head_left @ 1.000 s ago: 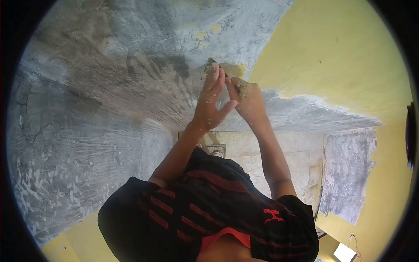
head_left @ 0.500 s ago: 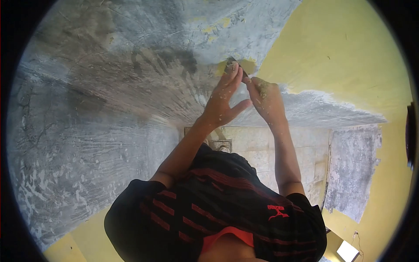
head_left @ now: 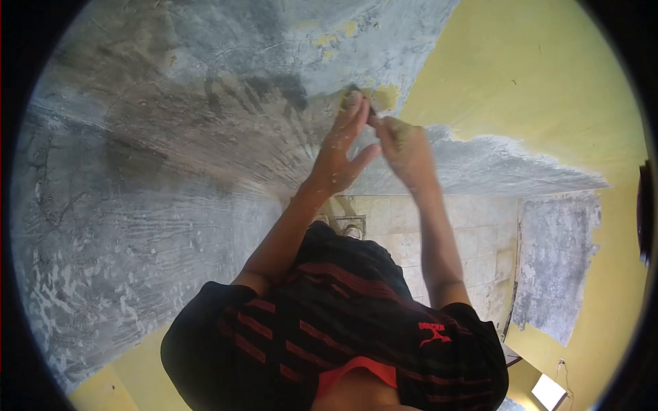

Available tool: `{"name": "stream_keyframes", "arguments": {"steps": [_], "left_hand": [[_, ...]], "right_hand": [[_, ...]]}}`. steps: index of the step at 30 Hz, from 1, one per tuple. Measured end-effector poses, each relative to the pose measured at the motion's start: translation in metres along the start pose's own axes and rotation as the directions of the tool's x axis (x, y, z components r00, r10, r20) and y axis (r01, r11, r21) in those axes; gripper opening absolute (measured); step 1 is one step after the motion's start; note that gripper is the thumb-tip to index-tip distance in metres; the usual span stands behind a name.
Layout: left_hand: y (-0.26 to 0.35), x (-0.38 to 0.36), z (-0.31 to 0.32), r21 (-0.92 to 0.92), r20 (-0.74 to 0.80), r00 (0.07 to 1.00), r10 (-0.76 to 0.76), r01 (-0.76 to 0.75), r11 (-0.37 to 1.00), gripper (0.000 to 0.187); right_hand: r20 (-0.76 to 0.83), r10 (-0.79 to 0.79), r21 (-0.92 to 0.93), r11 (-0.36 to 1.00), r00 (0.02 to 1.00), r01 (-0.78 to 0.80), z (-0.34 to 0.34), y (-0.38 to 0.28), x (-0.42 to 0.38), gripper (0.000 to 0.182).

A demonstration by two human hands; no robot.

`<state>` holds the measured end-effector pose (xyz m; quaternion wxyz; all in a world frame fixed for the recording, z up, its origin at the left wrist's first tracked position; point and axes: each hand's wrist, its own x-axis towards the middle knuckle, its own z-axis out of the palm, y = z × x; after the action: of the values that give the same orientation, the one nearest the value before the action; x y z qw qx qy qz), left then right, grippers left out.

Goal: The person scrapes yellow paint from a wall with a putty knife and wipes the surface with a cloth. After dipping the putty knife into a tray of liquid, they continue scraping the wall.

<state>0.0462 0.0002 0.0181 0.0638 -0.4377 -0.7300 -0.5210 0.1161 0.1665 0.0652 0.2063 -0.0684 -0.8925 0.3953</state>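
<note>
My right hand [head_left: 408,149] is closed around a scraper [head_left: 371,114] with a dark, flat blade, its handle hidden in the fist. The blade lies against the wall [head_left: 329,75] at a small patch of yellow paint [head_left: 387,97]. My left hand [head_left: 340,147] rests its outstretched fingers on the blade, while the thumb stands apart. Pale flakes speckle both hands and the left wrist. Around the patch the wall is bare grey, with damp brown-grey streaks to the left.
Yellow paint [head_left: 528,75] covers the wall at the upper right, ending in a ragged edge. Below lies a pale tiled floor [head_left: 445,226]. A scraped grey wall section [head_left: 558,267] is at the right, and a white panel [head_left: 549,392] with a cord hangs lower right.
Both hands and the scraper have shifted slightly left and a little up along the wall. More of the yellow patch shows to the right of the blade.
</note>
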Motion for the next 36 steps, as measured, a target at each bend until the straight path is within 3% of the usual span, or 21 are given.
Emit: {"name": "stream_keyframes", "arguments": {"steps": [1,2,5,7,11,13,15,19,21,23,24,27,31,34,36], "left_hand": [[0.002,0.002,0.002,0.038,0.054,0.998,0.016,-0.018,0.999,0.085],[0.008,0.004,0.006,-0.009,0.091,0.994,-0.062,0.063,0.998,0.086],[0.010,0.004,0.012,-0.108,0.026,0.998,-0.064,0.066,0.992,0.086],[0.004,0.000,0.011,-0.067,0.029,0.999,-0.034,0.035,0.997,0.087],[0.004,0.004,0.009,0.016,0.042,0.999,0.009,-0.010,1.000,0.089],[0.009,0.010,0.017,-0.069,0.060,0.998,-0.006,0.010,0.998,0.089],[0.007,0.012,0.019,0.003,0.046,0.998,0.031,-0.031,1.000,0.088],[0.003,0.010,0.011,0.041,0.008,1.000,0.027,-0.027,0.999,0.091],[0.001,0.010,0.007,0.166,0.075,0.995,0.069,-0.081,0.983,0.094],[0.006,0.015,0.015,0.132,0.100,0.992,0.077,-0.090,0.987,0.096],[0.010,0.019,0.021,0.090,0.086,0.994,0.068,-0.076,0.993,0.096],[0.011,0.020,0.021,0.036,0.075,0.996,0.044,-0.047,0.998,0.095],[0.013,0.017,0.022,0.048,0.066,0.997,0.051,-0.054,0.997,0.097],[0.015,0.021,0.023,0.023,0.098,0.994,0.044,-0.046,0.999,0.101],[0.015,0.021,0.023,0.068,-0.041,0.997,0.070,-0.067,0.995,0.103]], "right_hand": [[0.013,0.034,0.016,0.999,0.999,-0.035,-0.010,0.000,0.001,0.028],[0.061,0.061,-0.038,0.998,0.996,-0.058,-0.020,-0.003,0.003,0.027],[0.004,0.042,-0.097,0.994,0.999,-0.042,-0.011,0.000,0.004,0.028],[-0.033,-0.006,0.035,0.999,0.999,0.007,0.003,0.002,-0.006,0.031],[-0.046,0.034,0.000,0.999,0.998,-0.034,-0.004,0.004,-0.008,0.028],[-0.070,0.033,-0.003,0.999,0.997,-0.033,-0.015,0.004,-0.004,0.028],[0.007,0.091,-0.101,0.991,0.996,-0.090,-0.023,0.001,0.005,0.027],[-0.082,-0.035,0.031,0.999,0.996,0.038,0.009,0.005,0.001,0.029],[-0.053,0.045,0.030,0.999,0.998,-0.044,-0.010,-0.002,-0.004,0.027],[-0.041,0.158,0.051,0.986,0.987,-0.156,-0.034,-0.003,-0.004,0.025],[-0.045,0.095,-0.041,0.994,0.994,-0.097,-0.033,0.000,-0.001,0.024],[-0.095,0.051,0.006,0.999,0.994,-0.051,-0.022,0.002,-0.001,0.024],[-0.049,0.126,-0.044,0.991,0.991,-0.128,-0.030,-0.009,-0.006,0.024],[-0.046,0.062,-0.067,0.996,0.997,-0.065,-0.029,0.003,0.011,0.023],[-0.033,-0.018,-0.089,0.996,0.999,0.015,-0.022,-0.002,0.017,0.021]]}}
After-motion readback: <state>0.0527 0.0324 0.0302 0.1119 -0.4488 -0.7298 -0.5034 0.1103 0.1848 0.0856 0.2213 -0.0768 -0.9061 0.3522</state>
